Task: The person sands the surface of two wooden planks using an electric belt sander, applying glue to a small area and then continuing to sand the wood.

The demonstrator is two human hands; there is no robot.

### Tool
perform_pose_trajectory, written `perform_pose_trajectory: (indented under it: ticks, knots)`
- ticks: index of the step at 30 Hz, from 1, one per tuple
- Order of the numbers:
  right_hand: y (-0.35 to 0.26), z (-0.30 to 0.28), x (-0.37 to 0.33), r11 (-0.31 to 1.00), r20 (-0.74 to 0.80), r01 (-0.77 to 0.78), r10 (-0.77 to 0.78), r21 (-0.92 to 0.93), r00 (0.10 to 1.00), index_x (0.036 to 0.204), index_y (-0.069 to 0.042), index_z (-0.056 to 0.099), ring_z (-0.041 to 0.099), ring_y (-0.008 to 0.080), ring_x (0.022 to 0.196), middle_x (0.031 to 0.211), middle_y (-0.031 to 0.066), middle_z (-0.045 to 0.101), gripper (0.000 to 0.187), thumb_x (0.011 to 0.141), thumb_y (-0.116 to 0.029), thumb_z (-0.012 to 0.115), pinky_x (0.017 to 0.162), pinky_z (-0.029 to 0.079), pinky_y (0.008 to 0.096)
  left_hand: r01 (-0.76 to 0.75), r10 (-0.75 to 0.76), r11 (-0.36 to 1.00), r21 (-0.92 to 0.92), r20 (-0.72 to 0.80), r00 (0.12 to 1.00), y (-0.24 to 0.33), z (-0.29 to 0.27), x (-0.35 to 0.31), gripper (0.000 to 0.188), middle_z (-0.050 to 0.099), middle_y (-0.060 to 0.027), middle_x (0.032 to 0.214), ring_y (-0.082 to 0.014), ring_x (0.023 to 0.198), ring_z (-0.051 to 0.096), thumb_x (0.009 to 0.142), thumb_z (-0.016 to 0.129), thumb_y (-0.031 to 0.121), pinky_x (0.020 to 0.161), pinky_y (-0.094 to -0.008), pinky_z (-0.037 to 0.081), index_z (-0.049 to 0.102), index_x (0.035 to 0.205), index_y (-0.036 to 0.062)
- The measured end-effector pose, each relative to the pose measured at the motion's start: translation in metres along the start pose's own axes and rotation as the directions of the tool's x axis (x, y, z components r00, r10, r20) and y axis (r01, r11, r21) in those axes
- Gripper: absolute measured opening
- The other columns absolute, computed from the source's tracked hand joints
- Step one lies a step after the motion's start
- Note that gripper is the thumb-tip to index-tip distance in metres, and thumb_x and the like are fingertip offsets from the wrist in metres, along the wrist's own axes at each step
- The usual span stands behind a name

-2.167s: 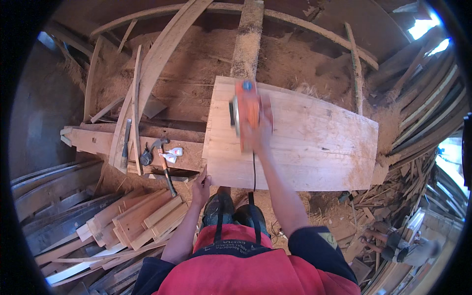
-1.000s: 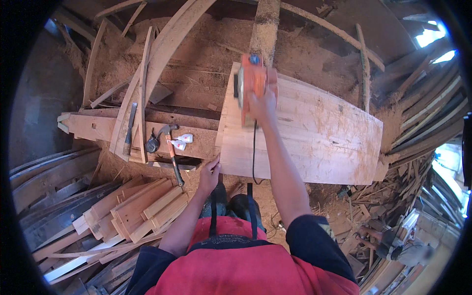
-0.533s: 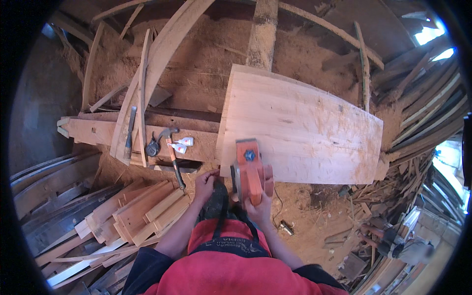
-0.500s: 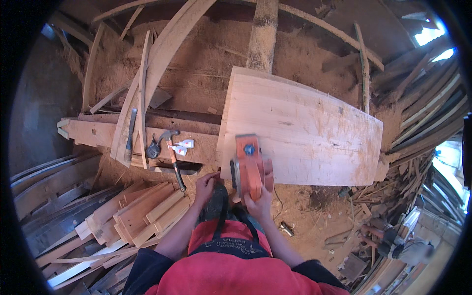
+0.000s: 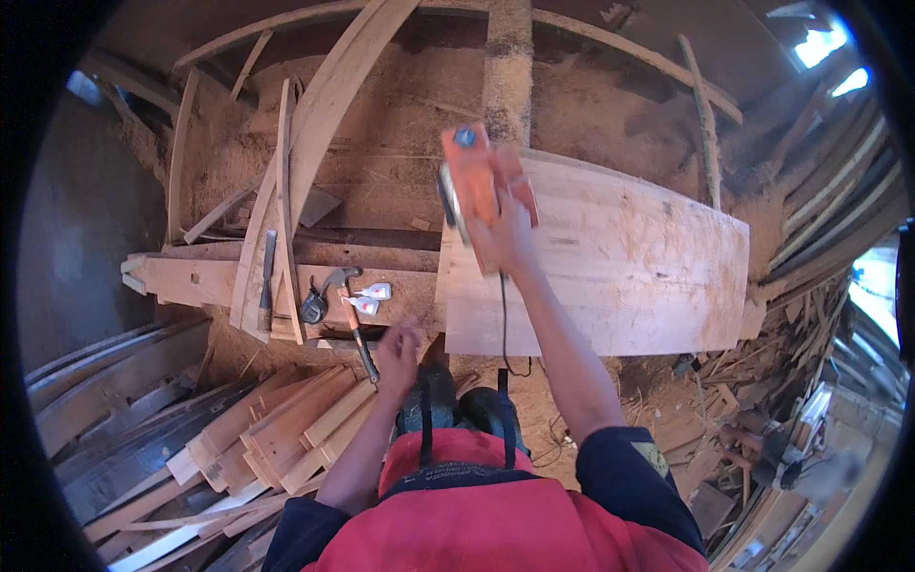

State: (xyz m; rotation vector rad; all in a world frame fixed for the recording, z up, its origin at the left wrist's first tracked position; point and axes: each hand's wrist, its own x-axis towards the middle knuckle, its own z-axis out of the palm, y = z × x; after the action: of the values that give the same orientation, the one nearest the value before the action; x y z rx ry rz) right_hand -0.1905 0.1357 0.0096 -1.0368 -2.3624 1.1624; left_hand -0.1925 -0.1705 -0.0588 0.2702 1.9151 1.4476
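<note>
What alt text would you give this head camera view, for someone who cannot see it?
Seen from above, a person's right hand holds an orange power tool on the far left end of a wide pale board. The left hand rests at the near edge of a beam beside a hammer, with stacked planks below.

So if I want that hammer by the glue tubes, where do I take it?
Take the hammer by its long dark handle, low down near the free end that points toward you. Come from the near side, where the left hand already sits beside it. The metal head lies at the far end, crowded by a tape measure and small tubes.
</note>
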Motion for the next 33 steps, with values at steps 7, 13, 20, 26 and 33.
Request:
perform_pose_trajectory:
  ticks: [7, 13, 20, 26, 33]
  knots:
    - [-0.016, -0.089, -0.226, 0.972, 0.393, 0.152, -0.072, -0.178, 0.917, 0.098, -0.007, 0.059, 0.068, 0.0402, 0.078, 0.084, 0.0165, 0.068, 0.032, 0.076, -0.026, 0.073, 0.070, 0.053, 0.0505, -0.352, 0.071, 0.867, 0.352, 0.613, 0.787, 0.191, 0.021, 0.027, 0.041, 0.062, -0.0082, 0.069, -0.0144, 0.061, 0.061, 0.086, 0.068, 0.019, 0.060, -0.0272, 0.050, 0.063, 0.124, 0.0041]
    - [-0.028, -0.117, -0.281, 0.894, 0.592, 0.369, -0.158, -0.253, 0.790, 0.097, -0.013, 0.062, 0.071, 0.0327, 0.076, 0.081, 0.0090, 0.070, 0.030, 0.076, -0.030, 0.074, 0.064, 0.057, 0.0461, -0.547, -0.700, 0.603, 0.581, 0.714, -0.015, 0.217, 0.071, 0.026, 0.036, 0.064, -0.0076, 0.062, -0.0164, 0.048, 0.062, 0.083, 0.070, 0.023, 0.043, -0.0307, 0.051, 0.067, 0.115, 0.0057]
    - [-0.038, -0.113, -0.264, 0.850, 0.624, 0.440, -0.180, -0.291, 0.761, 0.097, -0.012, 0.062, 0.071, 0.0316, 0.075, 0.083, 0.0075, 0.070, 0.035, 0.072, -0.030, 0.078, 0.064, 0.056, 0.0447, -0.638, -0.597, 0.532, 0.556, 0.781, 0.182, 0.235, 0.055, 0.051, 0.034, 0.065, -0.0083, 0.072, -0.0145, 0.056, 0.064, 0.080, 0.075, 0.025, 0.043, -0.0299, 0.051, 0.069, 0.106, 0.0044]
    - [-0.040, -0.087, -0.253, 0.936, 0.423, 0.234, -0.105, -0.265, 0.900, 0.099, -0.008, 0.061, 0.070, 0.0373, 0.080, 0.087, 0.0144, 0.071, 0.037, 0.076, -0.033, 0.078, 0.068, 0.056, 0.0493, -0.472, 0.503, 0.852, 0.225, -0.108, 0.857, 0.315, -0.057, 0.081, 0.038, 0.054, 0.0008, 0.068, -0.0072, 0.054, 0.051, 0.098, 0.060, 0.015, 0.045, -0.0229, 0.042, 0.054, 0.135, 0.0081]
    - [-0.010, -0.035, -0.285, 0.958, -0.084, -0.173, 0.196, 0.227, 0.977, 0.095, 0.001, 0.064, 0.069, 0.0411, 0.075, 0.079, 0.0230, 0.067, 0.027, 0.079, -0.018, 0.074, 0.066, 0.053, 0.0459, -0.207, 0.214, 0.977, 0.053, -0.221, 0.952, 0.005, -0.048, -0.007, 0.009, 0.052, -0.0016, 0.076, -0.0134, 0.070, 0.052, 0.101, 0.047, 0.009, 0.066, -0.0299, 0.045, 0.054, 0.100, 0.0033]
